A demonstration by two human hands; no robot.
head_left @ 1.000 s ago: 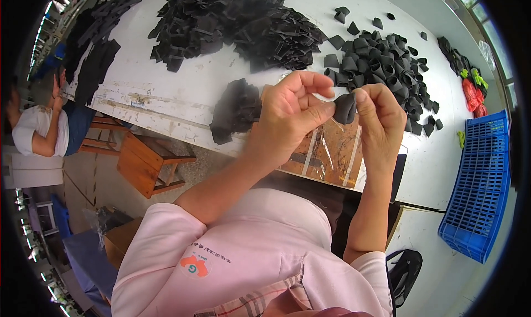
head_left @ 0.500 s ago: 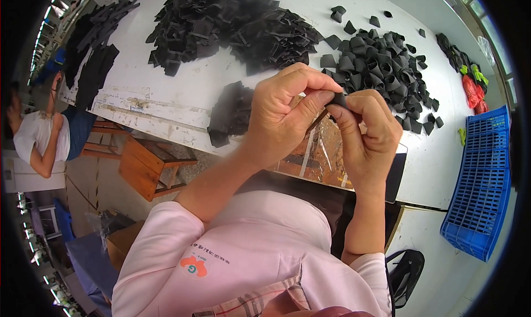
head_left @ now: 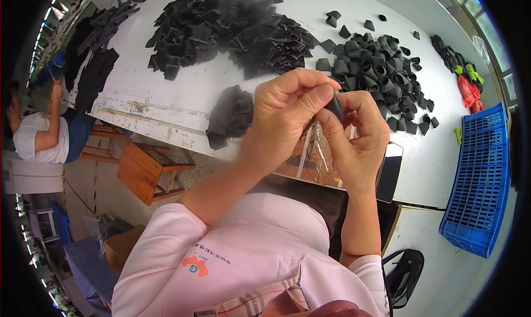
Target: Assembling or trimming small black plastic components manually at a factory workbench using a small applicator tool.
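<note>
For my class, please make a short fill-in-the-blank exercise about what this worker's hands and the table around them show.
1. The left hand and right hand pinch one small ____ piece between them.
2. The crate at the right of the white table is ____ in colour.
3. The worker's shirt is ____.
4. The wooden stool stands ____ the table's edge.

Missing words: black; blue; pink; below

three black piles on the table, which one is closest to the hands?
The small stack of flat black pieces at the table's near edge, just left of the left hand. The flat-piece heap and the folded-piece pile lie farther back.
</note>
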